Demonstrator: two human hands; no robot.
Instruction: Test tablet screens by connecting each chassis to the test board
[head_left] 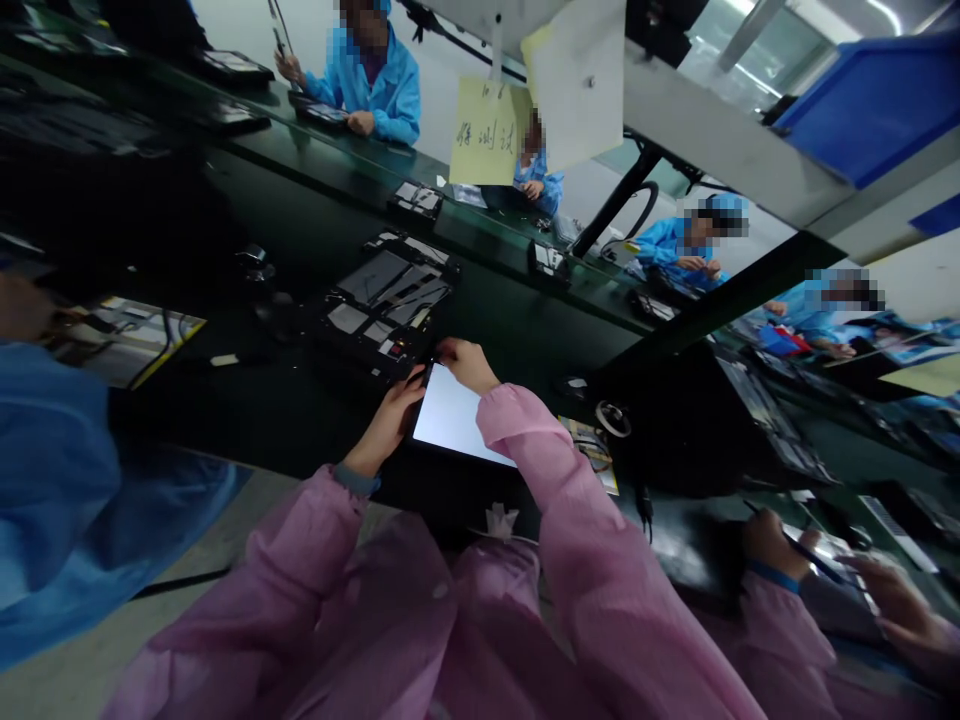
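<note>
A tablet with a lit white screen lies tilted on the dark bench in front of me. My left hand grips its left edge, and my right hand holds its top corner. Pink sleeves cover both my arms. Just beyond the tablet lies an opened black device frame with grey panels and ribbon-like parts. Its upper corner is very close to my fingers. The tablet's lower edge is partly hidden by my right sleeve.
A co-worker's pink-sleeved hand holds a dark pen at the right. A blue sleeve fills the left side. Several blue-clad workers sit beyond a green conveyor carrying devices. A blue bin sits overhead.
</note>
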